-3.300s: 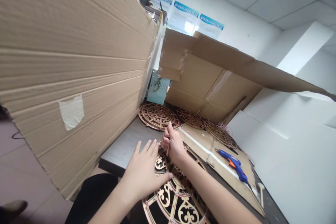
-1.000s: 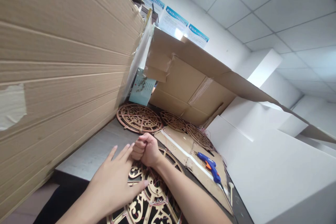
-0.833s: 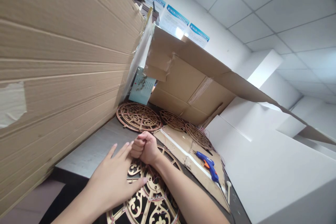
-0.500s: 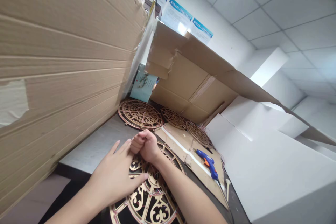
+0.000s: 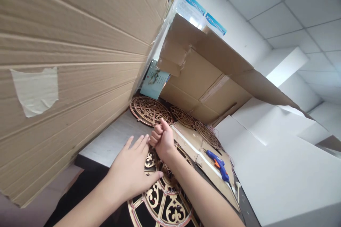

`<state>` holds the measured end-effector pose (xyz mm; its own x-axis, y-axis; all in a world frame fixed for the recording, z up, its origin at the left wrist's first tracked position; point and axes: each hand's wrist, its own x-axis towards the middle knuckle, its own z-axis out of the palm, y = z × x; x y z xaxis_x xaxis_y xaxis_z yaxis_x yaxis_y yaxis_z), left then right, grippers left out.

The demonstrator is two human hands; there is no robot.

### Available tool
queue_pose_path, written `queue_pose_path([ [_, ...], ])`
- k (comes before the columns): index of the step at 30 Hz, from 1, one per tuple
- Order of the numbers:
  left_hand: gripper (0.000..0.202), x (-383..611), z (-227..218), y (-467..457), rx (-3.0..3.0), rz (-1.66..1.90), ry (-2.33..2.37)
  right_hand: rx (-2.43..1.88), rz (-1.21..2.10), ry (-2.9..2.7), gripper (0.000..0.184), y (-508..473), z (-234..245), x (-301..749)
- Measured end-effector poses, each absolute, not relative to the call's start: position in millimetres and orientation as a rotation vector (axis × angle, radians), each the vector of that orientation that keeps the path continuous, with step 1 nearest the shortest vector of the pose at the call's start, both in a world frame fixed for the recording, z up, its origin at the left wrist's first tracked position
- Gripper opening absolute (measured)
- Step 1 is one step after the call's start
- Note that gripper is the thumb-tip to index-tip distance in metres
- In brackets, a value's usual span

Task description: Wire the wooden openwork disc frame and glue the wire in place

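A round lattice panel of light wood, with scroll cut-outs and thin red and white wires along its ribs, lies in front of me. My left hand rests flat over its left side, fingers stretched and thumb apart. Just beside those fingertips, my right hand is closed in a fist above the far part of the panel, thumb pointing up. Whatever may be inside the fist is hidden. To the right, a blue hot glue gun with an orange trigger lies on a cardboard sheet.
Further round lattice panels lie at the back. A tall cardboard wall borders the left, another cardboard partition the back, and white boards the right. A small pale stick lies by the glue gun's cord.
The view has shifted, so everything appears further right. My right fist has tilted and its thumb now stands more upright. My left hand stays spread on the panel.
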<state>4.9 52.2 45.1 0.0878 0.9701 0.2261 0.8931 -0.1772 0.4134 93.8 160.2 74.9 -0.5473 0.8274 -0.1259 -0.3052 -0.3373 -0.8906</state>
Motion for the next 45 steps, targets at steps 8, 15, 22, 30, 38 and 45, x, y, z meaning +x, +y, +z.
queue_pose_path([
  [8,0.102,4.9,43.0,51.7,2.204,0.643,1.900,-0.787,1.775,-0.914,0.054,151.5,73.6,95.0],
  [15,0.100,4.9,43.1,53.2,2.220,0.639,1.904,-0.813,1.599,-0.867,0.052,143.5,68.1,85.9],
  [22,0.093,-2.1,46.2,44.7,2.123,0.720,1.955,-0.743,1.770,-1.031,0.054,147.2,70.2,83.5],
  [30,0.100,-1.9,53.6,24.9,2.096,0.621,2.004,-0.642,1.980,-0.963,0.056,154.0,63.6,86.1],
  [38,0.099,-1.8,55.1,20.7,2.104,0.607,1.987,-0.624,2.013,-0.976,0.058,151.4,64.5,88.9],
  [45,0.098,-1.2,56.3,20.9,2.109,0.623,1.984,-0.632,1.966,-1.052,0.058,151.4,63.5,87.6],
])
